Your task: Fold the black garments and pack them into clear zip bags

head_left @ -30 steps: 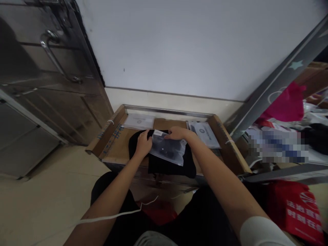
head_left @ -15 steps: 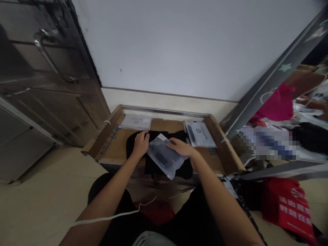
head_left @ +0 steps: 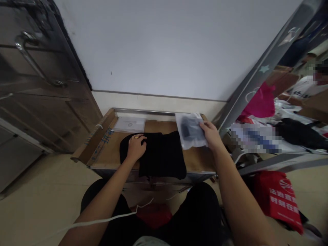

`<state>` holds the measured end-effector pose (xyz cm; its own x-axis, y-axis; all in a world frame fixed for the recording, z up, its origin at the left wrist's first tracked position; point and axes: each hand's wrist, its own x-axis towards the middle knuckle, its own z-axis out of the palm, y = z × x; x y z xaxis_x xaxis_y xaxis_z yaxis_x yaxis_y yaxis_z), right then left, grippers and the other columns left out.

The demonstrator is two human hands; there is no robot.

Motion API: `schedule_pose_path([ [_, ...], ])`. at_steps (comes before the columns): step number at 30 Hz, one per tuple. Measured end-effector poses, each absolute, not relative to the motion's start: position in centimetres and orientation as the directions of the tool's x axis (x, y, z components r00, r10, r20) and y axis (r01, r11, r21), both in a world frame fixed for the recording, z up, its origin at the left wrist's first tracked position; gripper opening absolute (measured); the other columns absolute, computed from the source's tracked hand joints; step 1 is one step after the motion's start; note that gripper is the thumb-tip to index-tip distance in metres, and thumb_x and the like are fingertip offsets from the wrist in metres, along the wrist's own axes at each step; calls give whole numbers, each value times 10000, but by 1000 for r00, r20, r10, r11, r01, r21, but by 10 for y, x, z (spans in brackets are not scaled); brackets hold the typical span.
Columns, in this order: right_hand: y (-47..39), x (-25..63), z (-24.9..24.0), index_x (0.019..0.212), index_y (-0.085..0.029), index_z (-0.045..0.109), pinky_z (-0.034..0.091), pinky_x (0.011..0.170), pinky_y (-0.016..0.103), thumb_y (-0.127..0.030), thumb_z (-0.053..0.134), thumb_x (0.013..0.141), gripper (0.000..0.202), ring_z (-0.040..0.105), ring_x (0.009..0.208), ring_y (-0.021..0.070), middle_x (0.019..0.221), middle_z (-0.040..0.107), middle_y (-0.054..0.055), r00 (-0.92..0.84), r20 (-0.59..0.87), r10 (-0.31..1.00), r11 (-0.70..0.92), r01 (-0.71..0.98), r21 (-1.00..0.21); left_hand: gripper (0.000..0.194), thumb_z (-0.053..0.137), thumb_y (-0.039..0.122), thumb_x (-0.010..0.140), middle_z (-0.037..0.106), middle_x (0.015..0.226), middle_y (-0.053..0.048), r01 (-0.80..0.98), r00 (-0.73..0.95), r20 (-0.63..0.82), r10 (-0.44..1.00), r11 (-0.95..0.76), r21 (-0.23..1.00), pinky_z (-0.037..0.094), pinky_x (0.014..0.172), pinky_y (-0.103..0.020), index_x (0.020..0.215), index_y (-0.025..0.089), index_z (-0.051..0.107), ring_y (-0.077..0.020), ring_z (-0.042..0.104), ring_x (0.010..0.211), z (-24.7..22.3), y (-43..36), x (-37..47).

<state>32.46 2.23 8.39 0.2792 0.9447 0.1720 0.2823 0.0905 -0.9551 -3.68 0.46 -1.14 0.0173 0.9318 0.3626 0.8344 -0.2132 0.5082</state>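
Note:
My right hand (head_left: 210, 134) grips the right edge of a frosted plastic bag (head_left: 192, 133), raised over the right side of the cardboard-lined table. Something dark and folded shows through the bag, and a small white label sits at its top corner. A folded black garment (head_left: 164, 153) lies across the middle of the table, its front part hanging at the near edge. On the left part of the garment rests my left hand (head_left: 136, 147), open, fingers apart, with a ring on one finger. Another flat frosted bag (head_left: 129, 124) lies at the back left.
Cardboard (head_left: 102, 148) with raised sides lines the table against a white wall (head_left: 166, 51). A metal door (head_left: 38, 85) stands to the left. On the right are a grey post (head_left: 263, 68), a pink bag (head_left: 260, 102) and a red bag (head_left: 279, 201). A white cord (head_left: 107, 219) crosses my left forearm.
My right hand has moved the bag from over the black garment rightward and up, above the spot where bags lay. My left hand stays on the garment. The view has shifted right.

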Motion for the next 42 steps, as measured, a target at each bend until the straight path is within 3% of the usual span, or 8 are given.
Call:
schedule_pose_path([
  [3,48,340,85,1046,-150,658,545,799,399,-553,544,859,459,663,874,263,934,698,106,367,213,906,-22,542,-840,289,546,187,846,667,1305,-54,827,10,368,930,-215,519,405,1113,-496,1038,257,751,-293,551,1246,-12,5,-37],
  [7,53,325,84,1345,-43,560,448,1000,515,-281,535,878,525,600,1151,375,1239,621,271,308,308,900,-156,888,-433,298,541,186,845,667,1303,-61,833,22,370,929,-222,507,418,1101,-497,1046,249,753,-291,554,1243,-12,5,-37],
  [13,31,275,82,1382,-159,586,358,1070,593,-342,492,949,479,400,1351,441,1455,471,249,-15,464,886,71,992,-105,295,544,181,843,671,1294,-60,832,24,387,922,-233,504,421,1100,-499,1035,250,756,-292,553,1241,-11,5,-37],
  [17,29,267,68,1417,-232,567,273,1110,677,-529,583,902,594,320,1417,479,1538,422,199,-106,301,948,135,988,-77,294,551,175,835,670,1296,-62,831,15,372,928,-218,511,430,1093,-495,1029,252,758,-294,556,1240,-11,5,-37],
  [25,46,302,58,1481,-258,498,311,1112,666,-430,586,895,617,396,1397,440,1554,432,185,-51,195,979,72,992,-101,285,570,189,831,663,1306,-62,822,15,364,931,-218,526,416,1109,-493,1039,249,755,-291,550,1248,-11,5,-38],
  [30,27,281,67,1268,-166,655,215,1153,704,-443,585,895,470,302,1451,439,1467,507,198,-121,435,892,204,967,-150,293,568,183,827,657,1316,-66,824,18,361,932,-219,523,410,1116,-489,1051,237,749,-284,544,1257,-10,4,-37],
  [36,-4,202,50,1045,-205,685,399,1139,498,-226,469,928,247,490,1338,280,1227,643,133,-335,601,725,614,709,-347,308,559,169,828,654,1322,-62,838,31,357,934,-219,499,408,1119,-486,1063,254,738,-285,539,1269,-7,1,-37],
  [42,14,197,6,946,-192,687,468,1068,483,-139,476,858,235,606,1147,269,1091,694,136,-122,616,778,518,680,-519,308,551,171,841,649,1328,-64,850,50,345,937,-222,477,401,1107,-486,1085,244,724,-287,533,1272,-5,-4,-50],
])
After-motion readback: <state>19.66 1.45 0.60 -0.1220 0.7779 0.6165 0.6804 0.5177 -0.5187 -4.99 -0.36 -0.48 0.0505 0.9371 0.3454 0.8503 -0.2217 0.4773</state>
